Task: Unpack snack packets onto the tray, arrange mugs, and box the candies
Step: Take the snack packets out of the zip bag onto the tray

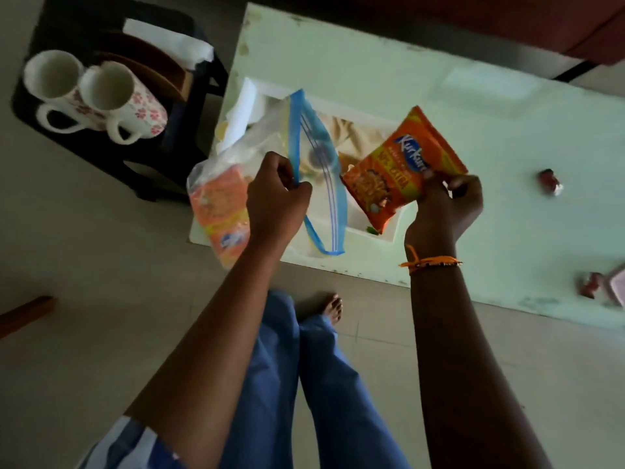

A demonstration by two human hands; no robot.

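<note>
A: Start nearest the camera. What are the hands doing?

B: The left hand [275, 194] is closed on the blue-edged mouth of a clear zip bag [318, 184], pinching the rim so the opening gapes. The bag's body hangs off the near-left corner of the tabletop [473, 106], and an orange packet inside the bag [220, 211] shows through the plastic.

A: And the other one?

B: The right hand [446, 204], with an orange thread at the wrist, grips a second orange snack packet [402, 170] by its lower corner, thumb and fingers clamped on it. The packet is tilted and held in the air over the white tray [375, 228].

A: Where does the tray sit?

B: On the pale green tabletop, near its left end, partly under the bag. There is something pale and crumpled in it; I cannot tell what.

A: Anything to the right?

B: Two red wrapped candies: one candy [550, 181] lies alone, well apart from the tray, and another candy [590, 284] lies at the right edge beside a pinkish thing cut off by the frame.

A: And farther off?

B: On a dark stool [142, 164] left of the tabletop, two white floral mugs [98, 96] stand touching, handles toward the camera, with brown plates [152, 66] and a white paper behind them.
</note>
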